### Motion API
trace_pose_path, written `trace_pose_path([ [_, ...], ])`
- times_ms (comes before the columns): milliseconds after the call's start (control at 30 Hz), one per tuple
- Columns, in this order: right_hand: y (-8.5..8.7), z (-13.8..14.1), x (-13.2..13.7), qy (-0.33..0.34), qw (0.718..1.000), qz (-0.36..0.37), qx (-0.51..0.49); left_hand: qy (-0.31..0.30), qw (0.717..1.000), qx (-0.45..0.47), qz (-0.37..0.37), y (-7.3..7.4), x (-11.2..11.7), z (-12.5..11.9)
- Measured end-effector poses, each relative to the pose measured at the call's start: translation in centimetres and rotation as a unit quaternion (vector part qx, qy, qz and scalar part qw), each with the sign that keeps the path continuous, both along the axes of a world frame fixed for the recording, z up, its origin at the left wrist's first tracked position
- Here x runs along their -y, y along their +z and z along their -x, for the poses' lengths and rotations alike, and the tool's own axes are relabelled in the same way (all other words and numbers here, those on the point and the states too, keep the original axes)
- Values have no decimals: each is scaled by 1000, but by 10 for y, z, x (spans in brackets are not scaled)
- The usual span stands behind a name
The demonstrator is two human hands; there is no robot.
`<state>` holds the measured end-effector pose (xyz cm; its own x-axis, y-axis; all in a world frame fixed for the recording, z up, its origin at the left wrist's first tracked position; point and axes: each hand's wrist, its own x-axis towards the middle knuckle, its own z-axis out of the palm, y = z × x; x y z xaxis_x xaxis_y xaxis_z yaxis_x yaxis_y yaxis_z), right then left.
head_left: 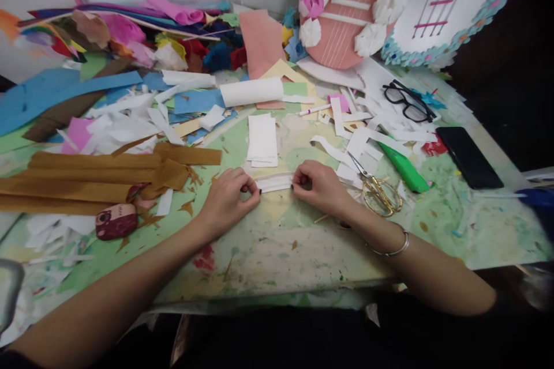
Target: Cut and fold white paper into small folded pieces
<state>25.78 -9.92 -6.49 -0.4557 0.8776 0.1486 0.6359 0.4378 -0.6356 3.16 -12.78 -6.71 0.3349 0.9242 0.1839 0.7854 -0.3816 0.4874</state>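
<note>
A narrow folded strip of white paper (275, 183) lies on the paint-stained green table (277, 253). My left hand (228, 198) pinches its left end with curled fingers. My right hand (319, 186) pinches the right end the same way; a metal bangle circles that wrist. Just beyond the strip rests a small stack of white paper pieces (262, 139).
Gold-handled scissors (377, 189) and a green marker (404, 168) lie right of my right hand. Black glasses (409, 102) and a dark phone (468, 156) sit further right. Brown crepe strips (99, 177), a white roll (251, 92), coloured paper scraps and paper guitars (346, 17) crowd the left and back.
</note>
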Motion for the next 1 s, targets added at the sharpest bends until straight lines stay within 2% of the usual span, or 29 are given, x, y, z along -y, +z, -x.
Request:
trace_pose_path([
  [167,0,-2,1,-9,999,27,-39,4,1000,0,3,3,2,0],
  [533,1,-5,2,18,999,21,-27,24,999,43,13,4,4,2],
  [1000,0,-5,2,29,999,3,-37,7,1000,-6,9,5,2,0],
])
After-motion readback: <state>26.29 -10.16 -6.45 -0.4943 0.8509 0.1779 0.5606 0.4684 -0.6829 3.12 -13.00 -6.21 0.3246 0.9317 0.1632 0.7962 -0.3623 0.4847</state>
